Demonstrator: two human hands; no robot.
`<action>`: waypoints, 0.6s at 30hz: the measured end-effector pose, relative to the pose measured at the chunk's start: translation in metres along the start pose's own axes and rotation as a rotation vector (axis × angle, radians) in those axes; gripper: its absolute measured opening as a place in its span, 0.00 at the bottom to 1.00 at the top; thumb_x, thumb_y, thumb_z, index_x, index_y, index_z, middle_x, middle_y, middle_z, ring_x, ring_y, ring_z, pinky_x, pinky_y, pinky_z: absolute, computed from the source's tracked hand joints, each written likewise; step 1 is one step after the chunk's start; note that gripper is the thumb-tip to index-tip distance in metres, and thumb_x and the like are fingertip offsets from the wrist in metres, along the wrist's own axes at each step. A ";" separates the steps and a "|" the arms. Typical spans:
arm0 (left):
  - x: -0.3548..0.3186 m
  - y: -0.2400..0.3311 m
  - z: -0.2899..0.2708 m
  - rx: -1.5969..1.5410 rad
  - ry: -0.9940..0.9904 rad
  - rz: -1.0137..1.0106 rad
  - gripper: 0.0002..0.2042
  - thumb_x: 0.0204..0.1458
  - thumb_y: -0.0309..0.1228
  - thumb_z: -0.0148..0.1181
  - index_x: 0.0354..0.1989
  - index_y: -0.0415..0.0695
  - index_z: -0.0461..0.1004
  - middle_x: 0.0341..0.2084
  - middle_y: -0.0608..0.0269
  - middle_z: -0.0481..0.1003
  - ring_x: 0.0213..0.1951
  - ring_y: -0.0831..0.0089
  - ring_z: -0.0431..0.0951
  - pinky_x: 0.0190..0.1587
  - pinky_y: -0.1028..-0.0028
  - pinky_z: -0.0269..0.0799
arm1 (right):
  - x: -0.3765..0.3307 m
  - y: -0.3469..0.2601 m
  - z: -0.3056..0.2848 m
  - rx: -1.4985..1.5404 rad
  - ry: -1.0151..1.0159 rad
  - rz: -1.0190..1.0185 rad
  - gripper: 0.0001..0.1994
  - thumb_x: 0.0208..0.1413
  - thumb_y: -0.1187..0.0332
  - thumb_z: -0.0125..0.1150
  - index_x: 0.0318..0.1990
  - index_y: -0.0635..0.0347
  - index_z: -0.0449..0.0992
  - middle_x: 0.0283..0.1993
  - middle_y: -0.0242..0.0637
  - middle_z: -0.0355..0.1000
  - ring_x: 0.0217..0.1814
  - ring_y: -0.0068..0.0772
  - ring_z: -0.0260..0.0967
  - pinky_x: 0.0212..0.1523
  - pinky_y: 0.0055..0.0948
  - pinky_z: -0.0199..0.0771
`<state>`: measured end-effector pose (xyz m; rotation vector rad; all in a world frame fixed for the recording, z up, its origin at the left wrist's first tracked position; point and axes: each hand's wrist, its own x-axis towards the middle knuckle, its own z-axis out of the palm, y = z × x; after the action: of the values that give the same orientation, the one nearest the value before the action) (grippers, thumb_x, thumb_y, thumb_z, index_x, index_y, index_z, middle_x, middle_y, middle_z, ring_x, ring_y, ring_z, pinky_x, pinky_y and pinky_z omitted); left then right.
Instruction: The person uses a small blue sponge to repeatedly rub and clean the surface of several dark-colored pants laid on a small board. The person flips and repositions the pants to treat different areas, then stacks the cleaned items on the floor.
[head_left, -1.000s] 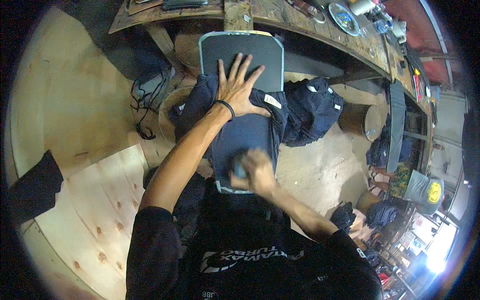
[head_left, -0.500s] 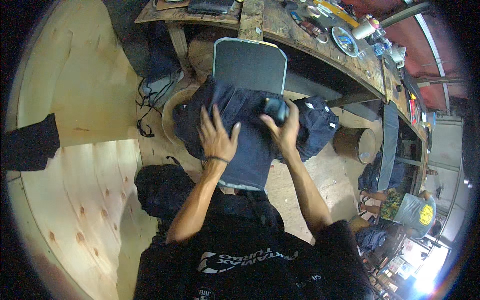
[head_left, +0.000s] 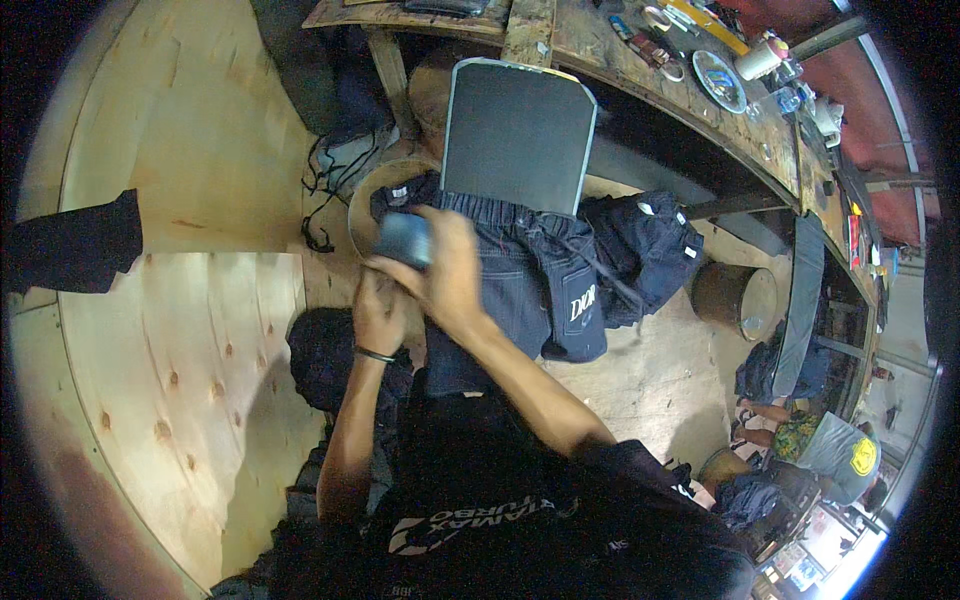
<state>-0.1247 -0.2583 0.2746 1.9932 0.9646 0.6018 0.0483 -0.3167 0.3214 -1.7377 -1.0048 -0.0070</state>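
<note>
A pair of dark blue trousers (head_left: 530,280) lies over a grey padded pressing board (head_left: 515,135), its waistband across the board's near end. My right hand (head_left: 445,265) holds a small blue-grey block (head_left: 403,240) at the garment's left edge, crossing over my left hand. My left hand (head_left: 378,310), with a dark band on the wrist, rests against the cloth just below the block; its fingers are partly hidden.
More dark garments (head_left: 650,250) lie to the right of the board. A long wooden workbench (head_left: 680,90) with tools and a round dish runs behind. Plywood sheets (head_left: 180,330) cover the left. A seated person (head_left: 820,450) is at the lower right.
My right hand has carried the block from the garment's right side across to its left edge. My left hand has drawn back from the cloth's middle toward me.
</note>
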 end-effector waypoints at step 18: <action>0.238 0.109 0.158 0.566 -0.132 0.372 0.73 0.38 0.81 0.66 0.86 0.49 0.39 0.83 0.34 0.36 0.84 0.38 0.35 0.74 0.21 0.29 | 0.157 0.207 -0.099 -0.367 0.211 0.178 0.47 0.48 0.49 0.84 0.71 0.62 0.68 0.60 0.58 0.73 0.64 0.62 0.68 0.65 0.54 0.70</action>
<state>0.1708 -0.1813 0.2938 2.7160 0.7356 0.4092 0.3216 -0.3118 0.2729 -2.1058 -0.7217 -0.2700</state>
